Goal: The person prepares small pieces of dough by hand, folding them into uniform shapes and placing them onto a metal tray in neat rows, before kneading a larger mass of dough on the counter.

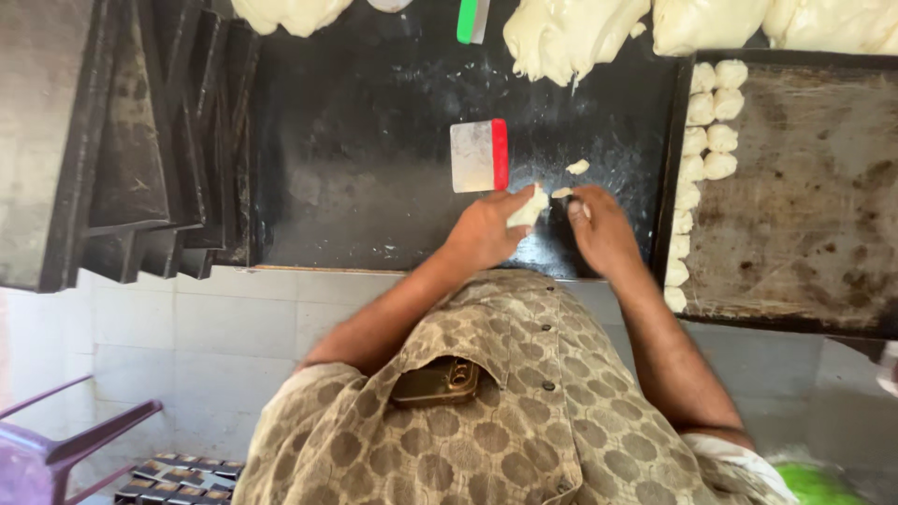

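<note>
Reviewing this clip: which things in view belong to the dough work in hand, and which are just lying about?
In use:
- left hand holding a pale dough piece
- right hand beside a small dough scrap
- red-edged metal scraper
- dark baking tray with rows of pale dough balls
- large pale dough masses

Lying about:
- stacked dark empty trays
- green-handled scraper
- purple plastic chair

Bright daylight, glare on dark worktop (pixel 374 140) — edges soft, slightly blurred.
</note>
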